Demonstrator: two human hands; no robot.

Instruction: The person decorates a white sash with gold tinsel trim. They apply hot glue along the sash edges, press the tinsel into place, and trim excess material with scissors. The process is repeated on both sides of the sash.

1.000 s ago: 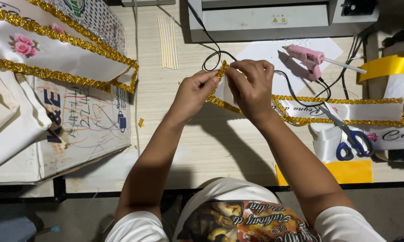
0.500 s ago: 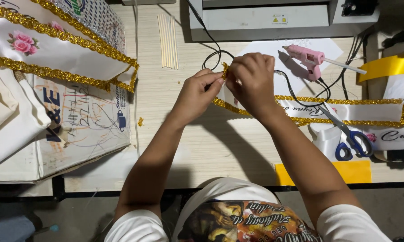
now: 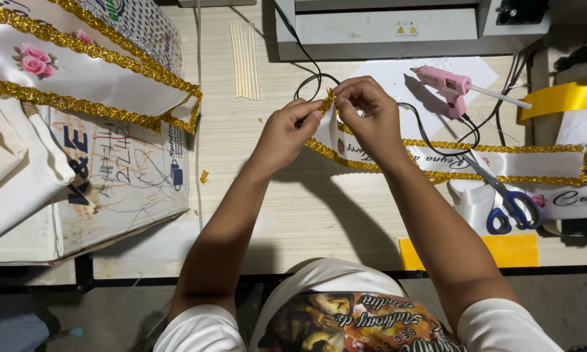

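A white satin sash edged with gold glitter trim lies across the wooden table, running right from my hands. My left hand and my right hand both pinch its raised end, where the gold trim folds over the tip. The fingertips of the two hands nearly touch. A pink glue gun with a white glue stick lies on white paper just right of my right hand, its black cord looping behind my hands.
Blue-handled scissors lie on the sash at right. Another gold-trimmed sash with pink flowers drapes over a printed box at left. Glue sticks lie at the back, beside a grey machine. Yellow ribbon sits far right.
Both hands have shifted slightly while still pinching the sash end; the fingers now press the gold trim at the tip. Nothing else moved.
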